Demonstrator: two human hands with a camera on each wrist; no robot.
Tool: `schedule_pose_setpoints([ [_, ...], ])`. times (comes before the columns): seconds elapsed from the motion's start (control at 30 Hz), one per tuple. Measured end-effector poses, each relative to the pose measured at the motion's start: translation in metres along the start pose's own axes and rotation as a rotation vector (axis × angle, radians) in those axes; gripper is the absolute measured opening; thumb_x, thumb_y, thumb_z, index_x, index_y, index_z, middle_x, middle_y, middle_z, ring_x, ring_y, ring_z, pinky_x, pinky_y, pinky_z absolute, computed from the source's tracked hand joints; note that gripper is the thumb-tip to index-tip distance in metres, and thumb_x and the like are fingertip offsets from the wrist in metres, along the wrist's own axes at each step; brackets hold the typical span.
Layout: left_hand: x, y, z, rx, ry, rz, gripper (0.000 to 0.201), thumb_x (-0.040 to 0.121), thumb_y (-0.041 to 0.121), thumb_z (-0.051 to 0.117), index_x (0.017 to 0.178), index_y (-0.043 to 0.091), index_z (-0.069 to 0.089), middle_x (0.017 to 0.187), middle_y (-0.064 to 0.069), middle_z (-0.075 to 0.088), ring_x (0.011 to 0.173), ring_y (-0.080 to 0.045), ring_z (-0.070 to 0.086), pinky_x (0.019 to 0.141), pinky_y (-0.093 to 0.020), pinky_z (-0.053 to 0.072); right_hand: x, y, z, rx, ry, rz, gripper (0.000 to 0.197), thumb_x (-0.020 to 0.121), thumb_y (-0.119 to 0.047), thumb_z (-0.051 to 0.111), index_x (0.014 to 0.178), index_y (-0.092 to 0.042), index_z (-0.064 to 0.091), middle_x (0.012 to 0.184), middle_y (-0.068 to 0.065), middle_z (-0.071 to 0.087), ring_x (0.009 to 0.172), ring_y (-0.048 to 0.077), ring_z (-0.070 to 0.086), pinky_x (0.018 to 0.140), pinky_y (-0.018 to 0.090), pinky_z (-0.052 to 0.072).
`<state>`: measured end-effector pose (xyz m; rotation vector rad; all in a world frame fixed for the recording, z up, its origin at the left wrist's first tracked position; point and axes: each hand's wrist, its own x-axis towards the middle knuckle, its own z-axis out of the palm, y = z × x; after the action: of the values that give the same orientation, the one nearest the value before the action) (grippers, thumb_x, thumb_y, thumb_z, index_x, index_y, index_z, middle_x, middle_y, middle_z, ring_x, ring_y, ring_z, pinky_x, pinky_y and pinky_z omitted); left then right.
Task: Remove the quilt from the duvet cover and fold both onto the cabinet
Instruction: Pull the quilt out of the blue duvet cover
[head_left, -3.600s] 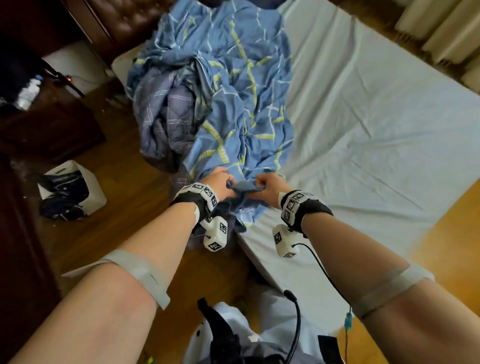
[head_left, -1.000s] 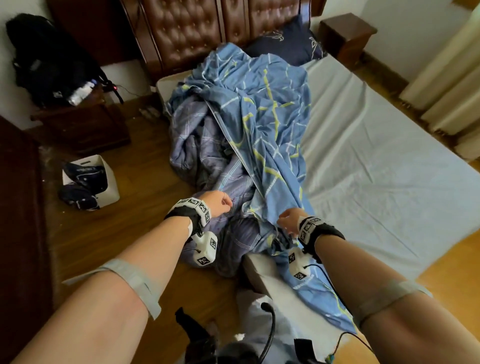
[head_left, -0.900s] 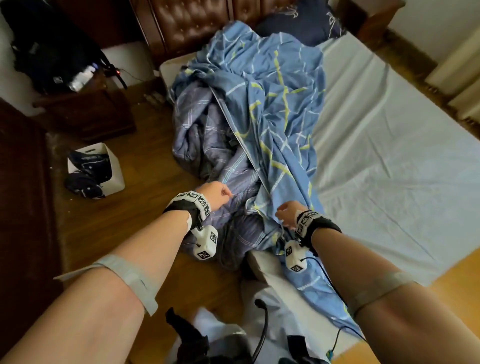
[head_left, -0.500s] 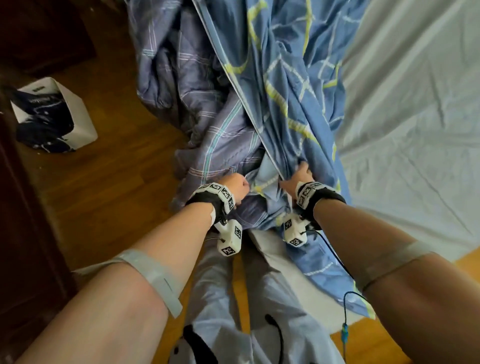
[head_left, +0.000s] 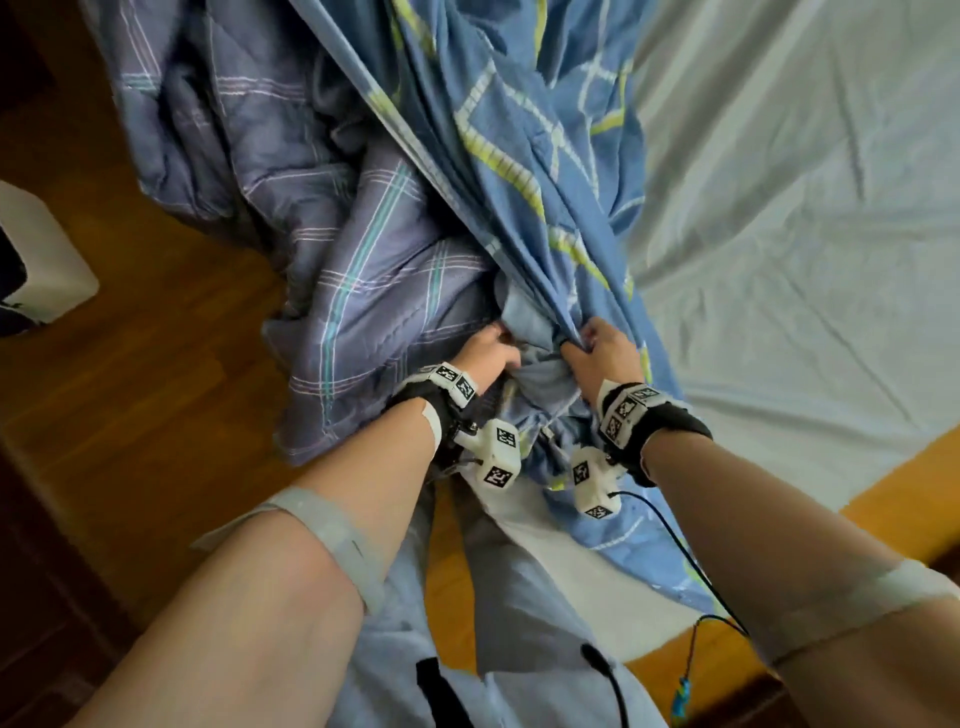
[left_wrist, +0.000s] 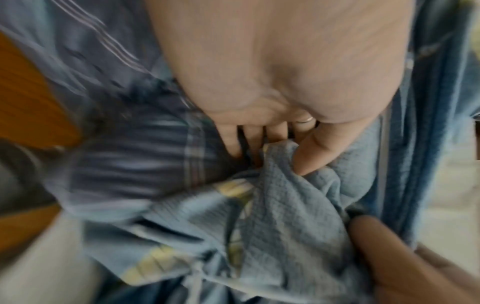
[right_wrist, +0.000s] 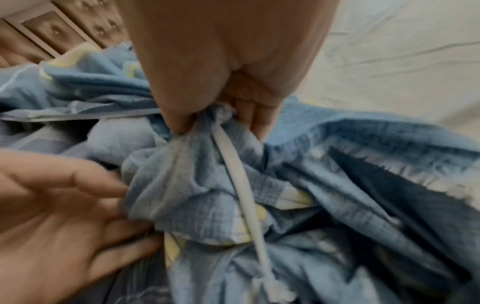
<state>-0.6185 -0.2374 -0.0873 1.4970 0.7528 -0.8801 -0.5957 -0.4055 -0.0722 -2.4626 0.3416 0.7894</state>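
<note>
While the quilt (head_left: 363, 270) spills at 10 o'clock off the bed (head_left: 805, 260), the cover (head_left: 519, 130) is gripped by the right hand (head_left: 597, 353) and pinched by the left hand (head_left: 488, 353).

Bed (head_left: 810, 270), covered by a pale blue-grey sheet, fills the right of the frame; its near corner lies at lower centre. On it, from top centre down to that corner, lies the blue duvet cover (head_left: 524, 130) with yellow and white lines. Wooden floor (head_left: 156, 374), left, bears the plaid quilt (head_left: 363, 270), upper left to centre, and a white box (head_left: 41, 260) at the left edge.
</note>
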Motion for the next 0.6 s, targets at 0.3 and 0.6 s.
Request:
schedule_pose_setpoints([
  [0.3, 0.005, 0.038, 0.031, -0.037, -0.151, -0.001, 0.055, 0.041, 0.001, 0.048, 0.096, -0.002, 0.059, 0.084, -0.014, 0.058, 0.087, -0.027, 0.054, 0.071, -0.036, 0.039, 0.005, 0.026, -0.025, 0.231, -0.076, -0.096, 0.129, 0.059, -0.050, 0.089, 0.155, -0.025, 0.005, 0.160, 0.003, 0.021, 0.145, 0.021, 0.024, 0.118, 0.038, 0.026],
  [0.6, -0.004, -0.011, -0.025, 0.295, 0.144, 0.174, 0.060, 0.082, -0.015, 0.045, 0.136, 0.009, 0.053, 0.134, -0.010, 0.057, 0.124, -0.025, 0.055, 0.102, -0.031, 0.046, 0.036, 0.001, 0.001, -0.186, 0.111, 0.081, 0.037, 0.076, -0.018, 0.059, 0.113, -0.021, 0.057, 0.113, 0.014, 0.059, 0.113, 0.039, 0.053, 0.091, 0.050, 0.048],
])
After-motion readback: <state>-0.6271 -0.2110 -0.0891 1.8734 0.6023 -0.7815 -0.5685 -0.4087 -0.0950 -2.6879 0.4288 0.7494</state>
